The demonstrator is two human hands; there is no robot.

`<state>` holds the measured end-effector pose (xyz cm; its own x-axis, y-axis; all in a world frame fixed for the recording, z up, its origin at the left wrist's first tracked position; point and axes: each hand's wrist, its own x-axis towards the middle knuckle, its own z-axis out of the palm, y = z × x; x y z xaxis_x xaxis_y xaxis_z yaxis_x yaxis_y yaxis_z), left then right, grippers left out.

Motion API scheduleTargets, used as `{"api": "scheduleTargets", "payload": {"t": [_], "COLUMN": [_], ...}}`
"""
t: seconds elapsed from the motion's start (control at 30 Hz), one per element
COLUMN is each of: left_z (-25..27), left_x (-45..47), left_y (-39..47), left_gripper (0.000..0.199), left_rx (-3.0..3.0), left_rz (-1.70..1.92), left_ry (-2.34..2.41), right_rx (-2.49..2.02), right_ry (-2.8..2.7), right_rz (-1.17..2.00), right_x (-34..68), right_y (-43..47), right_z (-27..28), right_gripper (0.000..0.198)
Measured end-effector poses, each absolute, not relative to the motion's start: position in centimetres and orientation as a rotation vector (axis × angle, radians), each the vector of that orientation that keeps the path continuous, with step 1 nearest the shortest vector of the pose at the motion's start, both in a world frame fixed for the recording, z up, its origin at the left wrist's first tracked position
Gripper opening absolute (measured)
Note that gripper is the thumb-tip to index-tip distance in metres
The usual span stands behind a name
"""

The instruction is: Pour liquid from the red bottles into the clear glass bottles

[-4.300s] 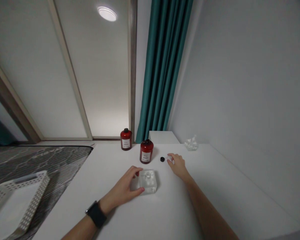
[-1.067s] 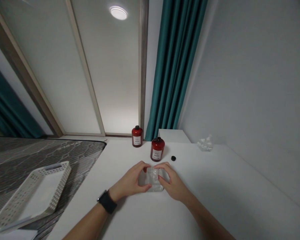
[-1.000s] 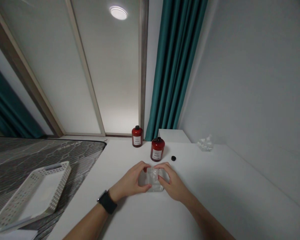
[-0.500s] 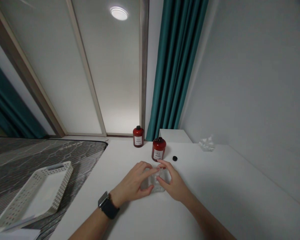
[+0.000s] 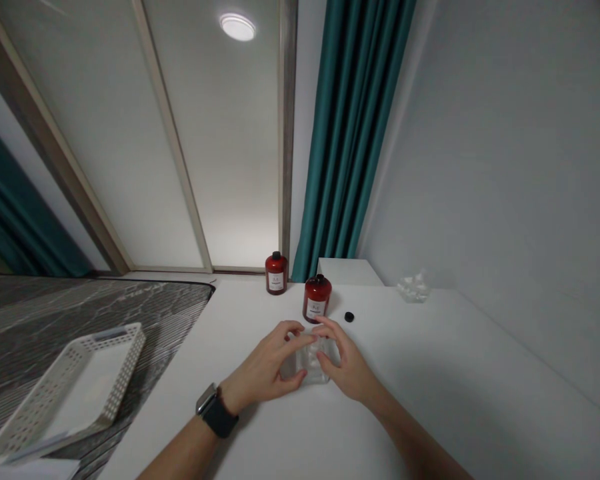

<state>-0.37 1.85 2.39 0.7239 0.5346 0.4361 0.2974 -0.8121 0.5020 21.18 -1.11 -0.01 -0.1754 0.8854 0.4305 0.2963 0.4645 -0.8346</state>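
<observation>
A small clear, see-through container [image 5: 313, 366] stands on the white table [image 5: 300, 440] between my hands. My left hand [image 5: 273, 367], with a dark watch [image 5: 217, 410] on its wrist, curls around the container's left side, thumb low and fingers along the top. From the right, my right hand [image 5: 347, 367] grips it, thumb near the rim and fingers bent over the far edge. What lies inside is hard to make out. Just beyond the fingers is a dark red bottle [image 5: 317, 299] with a white label, its lower edge partly covered by the right fingertips. A small black cap [image 5: 349, 317] lies beside it.
Farther back stands a second red bottle [image 5: 277, 273] with a black top. Crumpled clear plastic [image 5: 414, 288] lies at the back right by the wall. A white box-like block [image 5: 350, 271] is behind the table. A white perforated basket [image 5: 35, 393] sits lower left.
The right thumb and fingers have shifted very slightly at the container. The bottles, cap and left hand look the same.
</observation>
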Motion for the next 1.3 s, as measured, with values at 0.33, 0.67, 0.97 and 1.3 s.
{"api": "scheduleTargets", "payload": {"t": [0.33, 0.67, 0.97, 1.3], "left_z": [2.4, 2.0, 2.1, 2.2], "left_x": [-0.4, -0.4, -0.4, -0.4], "left_y": [1.8, 2.0, 1.9, 2.0], "left_gripper": [0.069, 0.070, 0.068, 0.067], "left_rx": [2.472, 2.439, 2.417, 2.438], "left_rz": [0.810, 0.806, 0.826, 0.819], "left_ry": [0.651, 0.640, 0.632, 0.636], "right_rx": [-1.007, -0.956, -0.855, -0.930], "right_ry": [-1.695, -1.613, -1.536, -1.392], "right_rz": [0.790, 0.989, 1.121, 1.189], "right_x": [21.2, 20.9, 21.2, 21.1], "right_y": [-1.0, -0.8, -0.7, -0.7], "right_z": [-0.2, -1.0, -0.7, -0.2], "right_gripper": [0.064, 0.066, 0.068, 0.051]}}
